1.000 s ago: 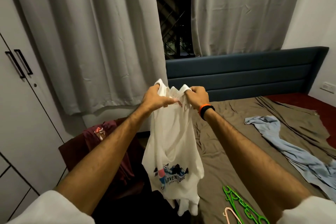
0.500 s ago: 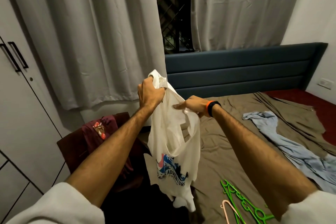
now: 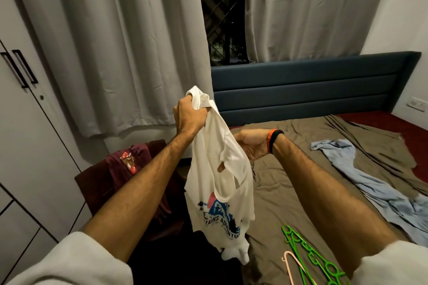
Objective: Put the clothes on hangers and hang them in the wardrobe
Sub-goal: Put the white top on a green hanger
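A white T-shirt (image 3: 222,194) with a blue mountain print hangs in front of me, above the bed's left edge. My left hand (image 3: 188,118) grips its collar and holds it up. Lower and to the right, my right hand (image 3: 253,146) lies palm up against the shirt's side. Its fingers are tucked into the cloth, and one fingertip shows through a gap. Green hangers (image 3: 310,259) and a pink hanger (image 3: 292,266) lie on the bed at the lower right. The white wardrobe (image 3: 25,136) stands at the left with both doors closed.
A light blue garment (image 3: 382,194) sprawls across the brown sheet of the bed (image 3: 301,183). A maroon garment (image 3: 129,164) is draped over a dark chair between wardrobe and bed. Grey curtains and a blue headboard (image 3: 312,90) are behind.
My left hand stayed up with the collar. My right hand left the collar, dropped lower and turned palm up into the shirt's side. The shirt twisted, showing more of its print.
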